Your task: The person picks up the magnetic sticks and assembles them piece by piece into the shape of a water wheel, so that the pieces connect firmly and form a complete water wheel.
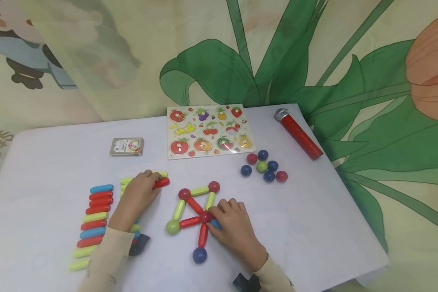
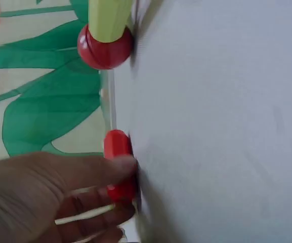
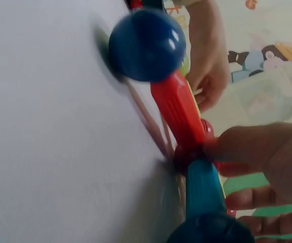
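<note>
My left hand (image 1: 140,194) pinches a red rod (image 1: 161,183) between thumb and fingers, at the head of a row of rods that the hand and forearm partly hide. My right hand (image 1: 235,227) holds the central red ball (image 1: 206,216) of a flat magnetic ball-and-rod figure, thumb and fingertips round it. Red rods (image 1: 190,222) spread from this ball; yellow-green rods (image 1: 199,190) link some outer balls. A blue rod (image 3: 204,187) also joins it, with a dark blue ball (image 3: 211,230) at its other end, hidden under the hand in the head view.
A column of coloured rods (image 1: 95,224) lies at the left. Several loose balls (image 1: 262,166) sit right of centre, below a fruit puzzle board (image 1: 211,132). A playing-card box (image 1: 127,147) is back left, a red microphone (image 1: 299,134) back right, by the table edge.
</note>
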The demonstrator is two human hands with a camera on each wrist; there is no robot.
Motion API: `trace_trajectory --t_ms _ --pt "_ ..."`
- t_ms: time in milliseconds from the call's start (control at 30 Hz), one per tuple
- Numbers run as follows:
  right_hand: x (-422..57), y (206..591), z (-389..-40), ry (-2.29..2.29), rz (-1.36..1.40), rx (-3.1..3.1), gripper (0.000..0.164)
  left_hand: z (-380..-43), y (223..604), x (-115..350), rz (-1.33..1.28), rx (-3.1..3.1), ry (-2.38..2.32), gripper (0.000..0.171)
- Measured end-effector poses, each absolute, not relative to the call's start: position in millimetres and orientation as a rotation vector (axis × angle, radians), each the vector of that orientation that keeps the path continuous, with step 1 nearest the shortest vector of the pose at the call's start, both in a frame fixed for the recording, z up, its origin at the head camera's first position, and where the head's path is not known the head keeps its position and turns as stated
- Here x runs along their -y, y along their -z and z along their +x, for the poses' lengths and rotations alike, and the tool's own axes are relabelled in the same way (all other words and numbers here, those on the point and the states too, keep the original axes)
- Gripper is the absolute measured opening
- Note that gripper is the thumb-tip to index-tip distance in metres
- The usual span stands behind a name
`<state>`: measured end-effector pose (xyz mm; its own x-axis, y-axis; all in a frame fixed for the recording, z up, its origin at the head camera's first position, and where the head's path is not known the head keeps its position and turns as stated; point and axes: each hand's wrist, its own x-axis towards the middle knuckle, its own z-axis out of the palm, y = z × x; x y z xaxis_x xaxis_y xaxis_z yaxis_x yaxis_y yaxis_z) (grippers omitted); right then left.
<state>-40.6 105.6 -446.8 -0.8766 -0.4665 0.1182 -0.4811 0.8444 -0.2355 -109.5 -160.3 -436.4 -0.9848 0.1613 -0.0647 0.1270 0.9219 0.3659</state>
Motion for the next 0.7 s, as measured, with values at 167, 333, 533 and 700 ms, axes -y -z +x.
trace_trajectory --t_ms 167,333,533,700 --pt "-99.1 448.4 -39.4 -0.372 0.756 2.965 0.04 -107.8 432.6 147.9 0.27 -2.923 -0.732 0.041" --pt "-98.0 448.1 -41.2 -0.329 0.776 2.972 0.042 -104.5 428.1 135.4 0.383 -2.751 -1.013 0.038" --pt "-100.9 443.3 -47.4 -0.246 0.72 2.938 0.037 -96.8 428.7 136.5 0.365 -2.696 -1.053 0.034" --pt "-103.9 443.7 -52.8 -0.251 0.669 2.914 0.036 -90.4 427.1 136.1 0.388 -2.733 -1.112 0.036"
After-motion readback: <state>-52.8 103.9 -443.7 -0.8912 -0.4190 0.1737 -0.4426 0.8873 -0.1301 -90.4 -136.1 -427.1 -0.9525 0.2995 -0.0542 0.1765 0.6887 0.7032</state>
